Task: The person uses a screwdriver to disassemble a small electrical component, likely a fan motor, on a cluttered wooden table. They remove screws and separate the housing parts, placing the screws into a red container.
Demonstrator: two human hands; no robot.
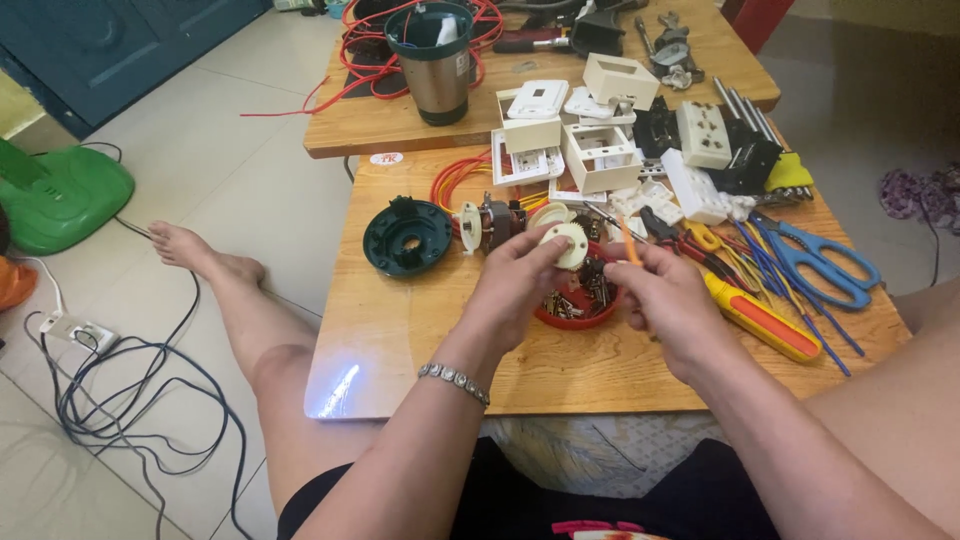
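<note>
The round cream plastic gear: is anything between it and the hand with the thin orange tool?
Nothing visible. The round cream plastic gear sits in the left hand; the right hand holds the thin orange tool beside it, across a bare gap.

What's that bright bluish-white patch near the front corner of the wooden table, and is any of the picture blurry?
Head view: the patch is glare on the glossy wooden table; daylight is soft, shadows faint. The left hand holding the cream gear is fairly sharp; the right hand looks slightly smeared; edges bend outward, wide-angle.
</note>
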